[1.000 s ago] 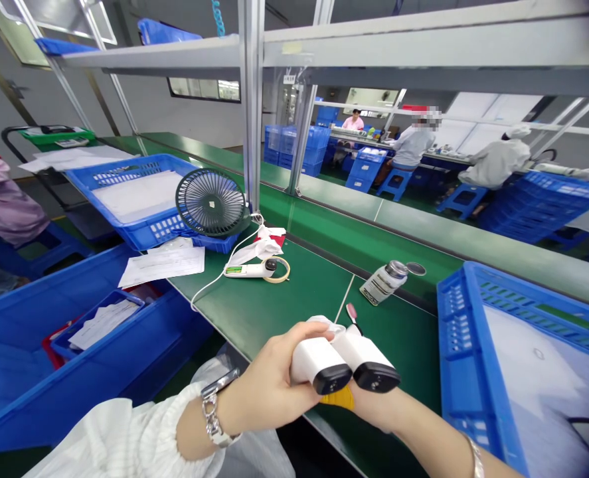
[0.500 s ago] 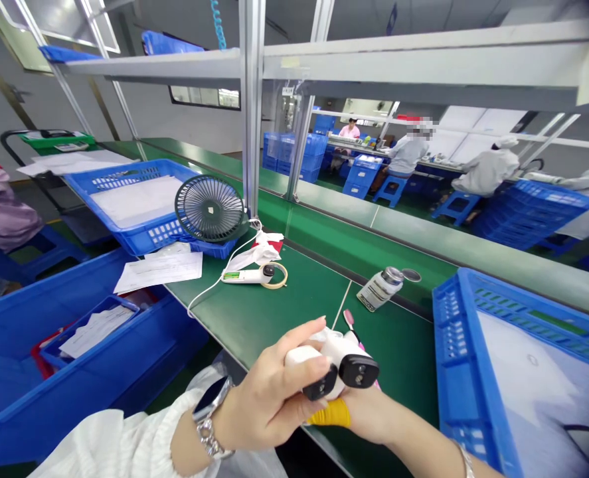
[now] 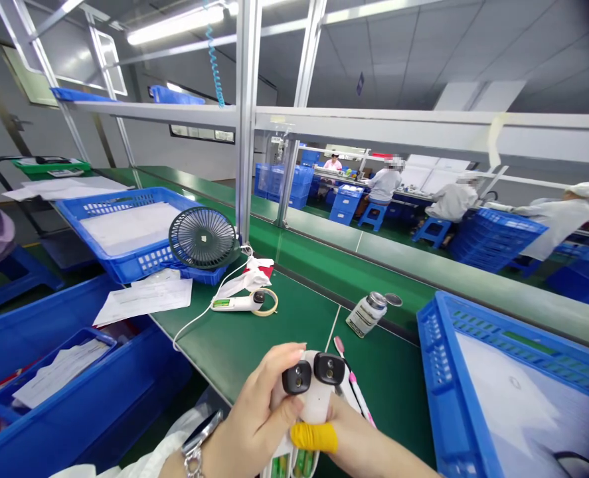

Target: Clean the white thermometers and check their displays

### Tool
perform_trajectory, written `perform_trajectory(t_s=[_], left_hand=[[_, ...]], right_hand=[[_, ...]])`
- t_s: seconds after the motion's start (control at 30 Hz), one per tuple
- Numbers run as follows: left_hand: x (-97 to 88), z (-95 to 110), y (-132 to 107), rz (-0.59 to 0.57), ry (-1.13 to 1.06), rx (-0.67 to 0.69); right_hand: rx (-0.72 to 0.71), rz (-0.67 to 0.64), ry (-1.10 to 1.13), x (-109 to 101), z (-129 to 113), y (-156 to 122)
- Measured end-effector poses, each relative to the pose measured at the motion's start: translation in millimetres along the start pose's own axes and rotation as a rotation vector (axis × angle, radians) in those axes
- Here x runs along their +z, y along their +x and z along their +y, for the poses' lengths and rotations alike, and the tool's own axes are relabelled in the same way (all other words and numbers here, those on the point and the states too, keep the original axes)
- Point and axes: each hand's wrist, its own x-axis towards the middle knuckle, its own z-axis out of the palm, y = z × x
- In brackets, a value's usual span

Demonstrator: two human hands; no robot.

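Observation:
My left hand is closed around a white handheld device with a black lens end. My right hand, a yellow finger cover on its thumb, grips a second such device right beside it. Both black ends face me, side by side at the top. Below the thumbs, green batteries show in the open lower parts of the devices. Just beyond the right hand lie a pink-and-white toothbrush and other slim items, partly covered by the hand.
A similar white device lies by a tape roll on the green bench. Nearby are a fan, a labelled bottle and papers. Blue crates flank the bench; people sit working across the room.
The view has tipped upward. Both devices have turned more upright, so their fronts and the batteries low in them now show. The two hands still hold them close together.

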Motion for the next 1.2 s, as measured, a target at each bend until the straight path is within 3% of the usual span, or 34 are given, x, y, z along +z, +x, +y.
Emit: perform_trajectory(t_s=[0.17, 0.37, 0.57, 0.8, 0.93, 1.07, 1.2], left_hand=[[2.4, -3, 0, 0.027, -0.039, -0.096], [5.5, -4, 1, 0.045, -0.080, 0.029], [6.3, -6, 1, 0.078, -0.094, 0.011], [5.7, -11, -1, 0.142, -0.281, -0.395], [6.7, -9, 3, 0.156, -0.595, -0.491], [14.5, -11, 3, 0.165, -0.973, -0.626], [21.5, -13, 2, 0.160, -1.131, -0.758]], right_hand=[[0.013, 0.010, 0.043, -1, 1, 1], [-0.002, 0.007, 0.017, 1, -5, 1], [-0.005, 0.010, 0.040, 1, -3, 1], [0.010, -0.023, 0.060, 0, -7, 2], [0.012, -0.035, 0.063, 0, -7, 2], [-0.007, 0.042, 0.133, 1, -2, 3], [0.038, 0.106, 0.189, 2, 0, 5]])
